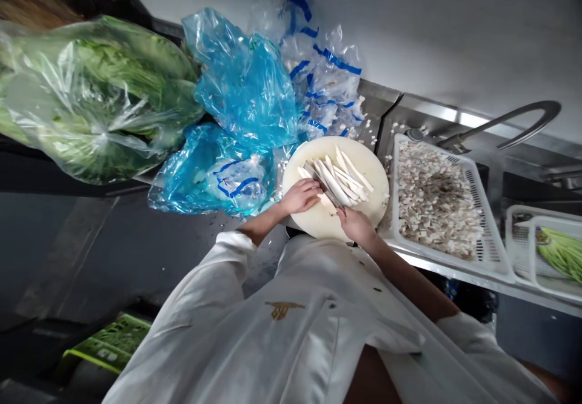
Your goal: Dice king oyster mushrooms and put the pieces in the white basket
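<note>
A round, cream-coloured cutting board (313, 222) lies on the steel counter in front of me. Long white strips (352, 176), which look like sliced mushroom, are heaped on it. My right hand (357, 225) is closed around the handle of a knife (333, 193). The blade slants up and left across the strips. Bunched together, the fingers of my left hand (301, 196) rest on the board's left side, close against the blade and on the ends of some strips. What lies under those fingertips is mostly hidden.
To the right, a white basket (495, 252) holds chopped pale pieces, beside a curved tap (531, 110) and a tray of greens (561, 252). Blue plastic bags (245, 88) and clear bags (331, 82) crowd the left, near bagged leafy vegetables (104, 94).
</note>
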Available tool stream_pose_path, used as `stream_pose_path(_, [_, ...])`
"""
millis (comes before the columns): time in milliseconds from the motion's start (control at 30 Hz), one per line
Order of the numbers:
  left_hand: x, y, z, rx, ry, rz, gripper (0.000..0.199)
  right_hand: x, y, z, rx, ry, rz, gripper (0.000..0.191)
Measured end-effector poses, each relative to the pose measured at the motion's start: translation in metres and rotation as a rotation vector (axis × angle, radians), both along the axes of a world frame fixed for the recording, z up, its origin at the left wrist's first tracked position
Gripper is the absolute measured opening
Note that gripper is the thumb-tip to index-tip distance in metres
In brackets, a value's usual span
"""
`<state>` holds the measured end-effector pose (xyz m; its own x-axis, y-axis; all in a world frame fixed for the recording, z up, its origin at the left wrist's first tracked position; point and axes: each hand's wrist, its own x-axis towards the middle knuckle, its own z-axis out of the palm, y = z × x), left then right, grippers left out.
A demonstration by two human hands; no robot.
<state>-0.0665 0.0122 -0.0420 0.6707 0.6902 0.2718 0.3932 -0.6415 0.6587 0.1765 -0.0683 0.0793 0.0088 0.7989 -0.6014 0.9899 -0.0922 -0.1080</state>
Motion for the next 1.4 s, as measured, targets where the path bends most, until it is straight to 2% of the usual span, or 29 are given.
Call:
stream_pose_path(100, [-0.002,0.000,0.002,0.017,0.027,0.015,0.035,0.008,0.013,-0.011,0.016,0.089,0.028,0.047])
stream_pose_path(233, [-0.003,0.001,0.006,0.051,0.082,0.087,0.035,0.030,0.014,-0.004,0.073,0.166,0.011,0.047])
stream_pose_path(433, [0.001,0.004,0.006,0.055,0.117,0.014,0.043,0.031,0.008,-0.005,0.080,0.093,-0.043,0.047])
stream_pose_path(633, [-0.005,-0.006,0.004,0.110,0.115,0.063,0.038,0.027,0.019,-0.004,0.173,-0.006,-0.082,0.052])
stream_pose_path(733, [-0.004,-0.009,0.006,0.155,0.148,0.094,0.037,0.035,0.015,-0.002,0.201,0.015,-0.092,0.051])
stream_pose_path(967, [-0.003,-0.009,0.006,0.195,0.164,0.107,0.036,0.044,-0.009,0.004,0.103,0.066,-0.075,0.045])
stream_pose_path(1200, [-0.003,-0.004,0.001,0.103,0.104,0.113,0.032,0.037,-0.028,0.017,0.099,0.068,-0.077,0.045])
stream_pose_path(1400, [0.002,-0.002,0.003,-0.002,0.076,0.133,0.036,0.017,-0.023,0.032,0.070,0.097,-0.036,0.043])
